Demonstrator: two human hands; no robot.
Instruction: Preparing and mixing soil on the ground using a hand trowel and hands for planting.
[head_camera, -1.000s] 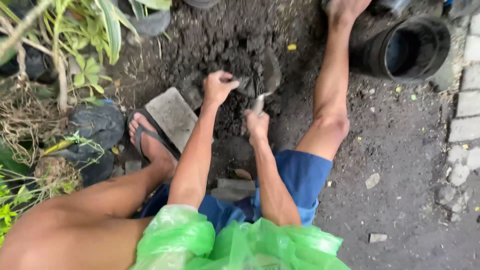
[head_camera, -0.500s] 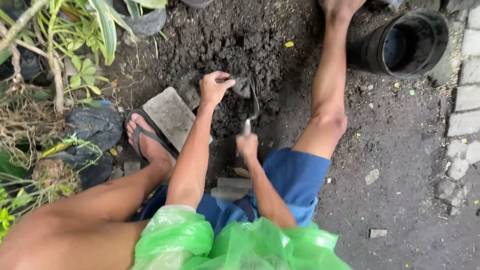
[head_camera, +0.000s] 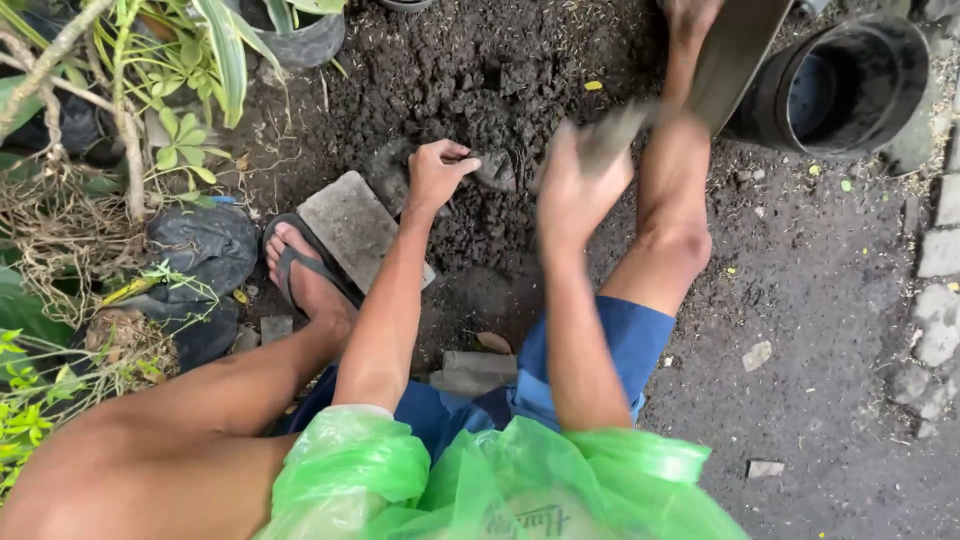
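squatting over a patch of dark loose soil (head_camera: 480, 70), the person works with both hands at one spot between the knees. the left hand (head_camera: 437, 172) rests on the heap with its fingers curled around a grey clod or stone (head_camera: 495, 168); that grip is clenched on the lump, thumb on top. the right hand (head_camera: 572, 190) is raised above the ground and blurred by motion; its grip is wrapped around the handle of a flat-bladed tool (head_camera: 730, 50), whose long grey blade runs up and to the right toward the top edge of the view, crossing in front of the right shin.

handling judgement: the blade looks stiff, metal and fairly heavy, so the handle end is the only safe place to hold; the edge must stay clear of the left fingers. the lump looks hard, rough, crumbly at the surface and unlikely to slip.

position: the lump lies on the soil just left of and below the raised right hand, near but apart from the blade. a grey paving block (head_camera: 352, 222) lies beside the sandalled left foot (head_camera: 305, 270). a black plastic pot (head_camera: 840, 85) stands open at the upper right, well apart from the lump.
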